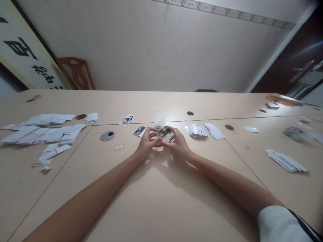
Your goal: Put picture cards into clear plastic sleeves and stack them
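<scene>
My left hand (pixel 147 144) and my right hand (pixel 178 144) meet at the middle of the table. Between their fingers is a small stack of cards (pixel 164 133), tilted, with a dark picture on the top one. The fingers of both hands are closed on its sides. Just behind the stack lies a pile of clear-looking packets (pixel 161 123). A dark picture card (pixel 139 131) rests on the table beside my left hand. Under the hands, a red-edged label (pixel 158 149) is partly hidden.
Many white paper slips (pixel 42 132) spread over the left side. Past my right hand are a stack of white cards (pixel 197 130), loose white cards (pixel 214 131) and paper strips (pixel 286 160). A grey round cap (pixel 107 135) sits left of centre. Picture cards (pixel 127 119) lie farther back.
</scene>
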### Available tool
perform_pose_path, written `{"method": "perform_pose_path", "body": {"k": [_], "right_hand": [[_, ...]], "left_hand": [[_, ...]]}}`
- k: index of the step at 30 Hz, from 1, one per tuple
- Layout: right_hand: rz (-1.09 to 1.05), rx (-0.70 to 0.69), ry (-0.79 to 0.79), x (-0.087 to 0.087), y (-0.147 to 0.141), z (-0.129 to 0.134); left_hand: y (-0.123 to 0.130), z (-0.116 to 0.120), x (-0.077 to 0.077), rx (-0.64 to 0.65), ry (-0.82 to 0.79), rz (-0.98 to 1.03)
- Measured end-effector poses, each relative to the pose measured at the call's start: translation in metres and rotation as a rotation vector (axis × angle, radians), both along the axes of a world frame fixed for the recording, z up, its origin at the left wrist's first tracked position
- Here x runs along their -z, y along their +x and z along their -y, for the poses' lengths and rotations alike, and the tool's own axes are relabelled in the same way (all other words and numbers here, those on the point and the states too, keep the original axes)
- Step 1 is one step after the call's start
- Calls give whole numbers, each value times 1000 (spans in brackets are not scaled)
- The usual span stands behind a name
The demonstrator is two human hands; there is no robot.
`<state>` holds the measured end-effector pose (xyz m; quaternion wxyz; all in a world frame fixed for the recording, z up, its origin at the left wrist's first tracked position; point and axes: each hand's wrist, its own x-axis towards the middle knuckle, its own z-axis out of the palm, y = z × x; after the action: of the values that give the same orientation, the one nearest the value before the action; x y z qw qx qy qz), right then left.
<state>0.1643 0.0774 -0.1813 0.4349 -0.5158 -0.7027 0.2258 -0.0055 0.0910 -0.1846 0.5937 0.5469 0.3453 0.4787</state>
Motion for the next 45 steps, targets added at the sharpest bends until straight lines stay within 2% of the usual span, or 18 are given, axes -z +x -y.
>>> {"method": "perform_pose_path", "body": {"k": [4,7,9,12,14,16,19,22,25,31,34,36,39,40,42,44,45], "right_hand": [[20,-21,-19,-4,13,9],[65,33,-2,-7,40,21],[96,156,19,-12,69,31],[56,366,-2,-23,120,46],[117,555,-18,-30,155,54],[301,752,-71,-34,188,60],[564,932,-290,-29,228,65],[585,967,-472,-19,255,65],[566,961,-500,-10,270,65],[597,886,-565,-1,275,66],[620,883,-513,1,273,67],[649,921,-383,-1,267,67],[639,924,-42,-8,241,67],[606,867,79,-12,228,67],[492,661,249,-19,195,67],[328,418,251,-25,156,65],[237,296,193,-26,136,64]], "left_hand": [[5,3,1,75,25,-29],[7,2,4,101,90,-136],[3,-2,3,-20,239,-280],[-11,-14,-1,-336,459,-635],[-23,-22,-4,-508,515,-917],[-32,-28,-4,-617,488,-1146],[-40,-34,2,-647,421,-1326],[-44,-38,8,-582,375,-1370],[-47,-41,8,-573,354,-1347],[-53,-46,13,-624,391,-1180],[-57,-50,19,-662,434,-1081],[-59,-52,21,-668,431,-1043],[-59,-50,17,-658,408,-981],[-58,-48,13,-654,419,-952],[-53,-42,6,-649,488,-886],[-45,-34,-1,-639,580,-827],[-40,-30,-3,-615,624,-804]]}}
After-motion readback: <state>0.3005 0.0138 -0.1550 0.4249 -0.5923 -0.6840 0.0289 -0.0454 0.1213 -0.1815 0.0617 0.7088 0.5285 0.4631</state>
